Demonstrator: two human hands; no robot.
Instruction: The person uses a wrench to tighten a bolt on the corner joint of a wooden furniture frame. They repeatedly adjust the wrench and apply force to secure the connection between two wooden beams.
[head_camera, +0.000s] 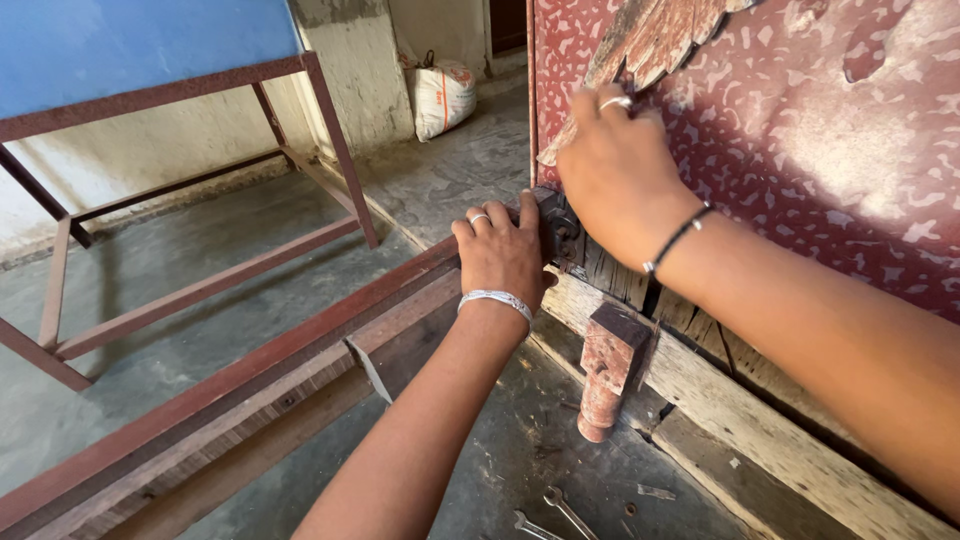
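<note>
My left hand (500, 250) wears a ring and a silver bangle, and its fingers are closed around a small dark metal fitting (560, 228) at the corner of the red speckled panel (800, 130). My right hand (618, 165), with a ring and a black cord bracelet, presses on the panel's lower left part, fingers curled by a strip of peeling worn wood (650, 40). Whether it holds anything is hidden. A rusty hammer head (608, 365) rests against the wooden plank (700, 380) below the panel.
A red metal frame rail (230, 375) runs from lower left up to the panel corner. Another red frame table (200, 180) stands at the left on the concrete floor. Spanners (555, 512) lie on the floor. A white sack (440, 95) leans at the back wall.
</note>
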